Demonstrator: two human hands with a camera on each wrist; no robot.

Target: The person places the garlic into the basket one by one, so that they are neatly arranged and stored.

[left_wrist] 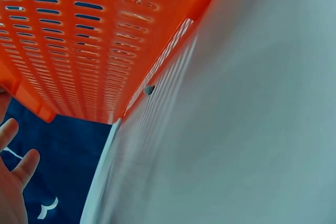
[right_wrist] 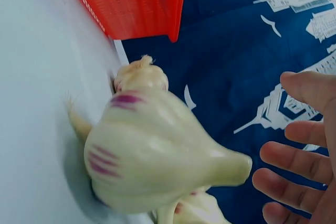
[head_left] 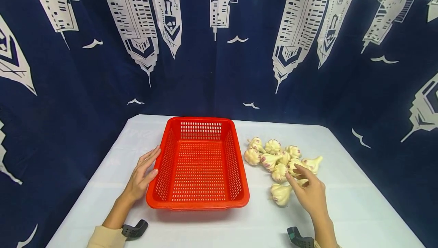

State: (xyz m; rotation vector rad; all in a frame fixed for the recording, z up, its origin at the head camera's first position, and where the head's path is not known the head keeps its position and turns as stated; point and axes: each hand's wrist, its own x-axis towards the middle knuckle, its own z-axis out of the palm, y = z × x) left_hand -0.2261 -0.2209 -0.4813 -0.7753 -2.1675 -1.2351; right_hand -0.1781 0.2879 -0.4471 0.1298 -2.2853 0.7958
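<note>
A red perforated plastic basket [head_left: 198, 204] stands on the white table, with bare mesh showing inside. My left hand [head_left: 141, 175] rests against its left rim with the fingers extended; the left wrist view shows the basket's slotted side [left_wrist: 79, 35] and part of that hand [left_wrist: 16, 174]. To the right lies a loose pile of garlic bulbs [head_left: 272, 146], whitish with purple streaks. Above the near bulbs hovers my right hand [head_left: 310, 191], fingers spread and holding nothing. Close beneath it lies a garlic bulb [right_wrist: 152, 150], its stem toward the fingers [right_wrist: 289, 156] but apart from them.
The white table [head_left: 219, 232] ends at a dark blue cloth [head_left: 215, 88] printed with white buildings. Dark bands [head_left: 135, 229] sit at both wrists. The basket's right wall [head_left: 241, 164] stands just left of the garlic pile.
</note>
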